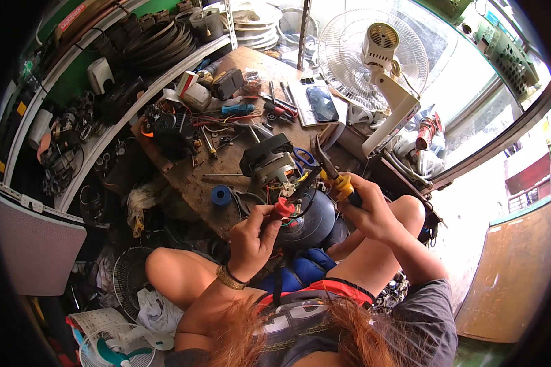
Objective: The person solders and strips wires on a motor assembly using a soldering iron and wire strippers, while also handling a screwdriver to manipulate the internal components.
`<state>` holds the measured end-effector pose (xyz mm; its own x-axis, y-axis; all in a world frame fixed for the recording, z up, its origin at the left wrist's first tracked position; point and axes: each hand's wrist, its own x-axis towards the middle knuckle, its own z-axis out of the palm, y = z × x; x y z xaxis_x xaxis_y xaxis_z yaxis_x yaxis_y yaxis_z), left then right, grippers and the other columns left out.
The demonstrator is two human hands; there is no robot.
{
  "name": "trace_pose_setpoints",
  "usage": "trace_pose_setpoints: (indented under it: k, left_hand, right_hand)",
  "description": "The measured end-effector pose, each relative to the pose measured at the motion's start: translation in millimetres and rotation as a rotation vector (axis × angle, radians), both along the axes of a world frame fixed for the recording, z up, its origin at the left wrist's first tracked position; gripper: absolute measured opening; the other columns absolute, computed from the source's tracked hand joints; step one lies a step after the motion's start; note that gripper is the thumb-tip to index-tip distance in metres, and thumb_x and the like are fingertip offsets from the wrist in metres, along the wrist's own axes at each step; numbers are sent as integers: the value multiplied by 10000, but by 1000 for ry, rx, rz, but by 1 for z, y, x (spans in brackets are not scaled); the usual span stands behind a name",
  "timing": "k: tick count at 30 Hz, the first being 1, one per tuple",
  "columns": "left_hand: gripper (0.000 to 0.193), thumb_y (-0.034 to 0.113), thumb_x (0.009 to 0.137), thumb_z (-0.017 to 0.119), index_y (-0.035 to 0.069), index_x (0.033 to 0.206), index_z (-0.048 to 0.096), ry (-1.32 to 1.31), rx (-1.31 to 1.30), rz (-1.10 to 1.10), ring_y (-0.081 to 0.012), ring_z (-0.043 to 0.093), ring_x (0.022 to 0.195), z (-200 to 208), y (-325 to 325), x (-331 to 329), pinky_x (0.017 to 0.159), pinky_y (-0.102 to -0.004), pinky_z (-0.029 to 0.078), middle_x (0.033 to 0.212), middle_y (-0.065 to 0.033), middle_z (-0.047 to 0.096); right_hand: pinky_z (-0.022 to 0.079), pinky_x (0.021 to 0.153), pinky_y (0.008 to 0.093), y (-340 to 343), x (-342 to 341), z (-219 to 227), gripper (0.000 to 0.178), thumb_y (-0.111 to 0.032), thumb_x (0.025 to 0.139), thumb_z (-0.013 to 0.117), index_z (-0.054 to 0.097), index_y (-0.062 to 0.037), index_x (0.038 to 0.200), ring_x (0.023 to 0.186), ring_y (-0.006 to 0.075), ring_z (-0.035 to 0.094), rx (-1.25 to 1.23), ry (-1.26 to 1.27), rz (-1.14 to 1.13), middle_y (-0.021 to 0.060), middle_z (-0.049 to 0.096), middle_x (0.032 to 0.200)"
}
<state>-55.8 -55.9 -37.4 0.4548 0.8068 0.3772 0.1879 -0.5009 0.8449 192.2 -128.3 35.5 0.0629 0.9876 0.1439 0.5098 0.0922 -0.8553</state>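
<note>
My left hand (pixel 252 235) pinches a small red part (pixel 283 208) with wires running from it, just above a dark round motor housing (pixel 312 220) that rests between my knees. My right hand (pixel 364 205) grips yellow-handled pliers (pixel 332 171), whose jaws point up and left toward a fan motor (pixel 269 164) with a black cap, standing at the near edge of a wooden workbench (pixel 196 183). The pliers' tips are close to the motor's wires.
The workbench carries a blue tape roll (pixel 221 195), screwdrivers, blue-handled scissors (pixel 304 160), a phone (pixel 322 103) and small parts. A white fan (pixel 373 61) stands at the back right. Shelves with belts and parts run along the left. Fan grilles (pixel 128 278) lie on the floor at lower left.
</note>
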Motion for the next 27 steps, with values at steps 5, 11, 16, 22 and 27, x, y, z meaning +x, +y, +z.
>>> trace_pose_setpoints:
  k: [5, 11, 16, 22, 27]
  left_hand:
    - [181, 165, 1008, 625, 14, 1106, 628, 26, 53, 8, -194, 730, 782, 7, -2, 3, 678, -292, 529, 894, -119, 740]
    - [166, 168, 987, 650, 35, 1087, 640, 82, 103, 51, -249, 726, 737, 14, -5, 4, 638, -323, 521, 849, -123, 721]
    - [158, 176, 971, 667, 53, 1070, 646, 114, 127, 86, -283, 711, 690, 18, -7, 5, 598, -349, 510, 796, -121, 702]
    - [138, 183, 962, 669, 89, 1058, 639, 146, 164, 100, -311, 720, 733, 21, -8, 7, 599, -388, 536, 845, -97, 734]
    - [128, 187, 965, 667, 92, 1047, 645, 137, 171, 117, -308, 718, 724, 18, -7, 8, 592, -384, 533, 838, -92, 733]
  right_hand:
    - [482, 816, 293, -1, 4, -5, 367, 26, 808, 626, 609, 3, 1174, 884, 151, 619, 7, -39, 3, 81, 674, 947]
    - [483, 805, 304, 0, 5, -6, 342, 29, 801, 614, 611, 3, 1142, 867, 171, 621, -4, -76, -7, 94, 666, 938]
    - [483, 812, 315, 1, 6, -11, 316, 32, 808, 610, 609, 5, 1123, 865, 195, 623, 9, -106, -27, 105, 659, 947]
    - [488, 817, 330, 2, 6, -14, 275, 31, 827, 606, 608, 8, 1101, 866, 218, 629, 4, -130, -50, 118, 651, 940]
    - [489, 822, 323, 4, 5, -13, 279, 31, 834, 599, 607, 5, 1112, 873, 208, 631, -20, -144, -57, 112, 660, 946]
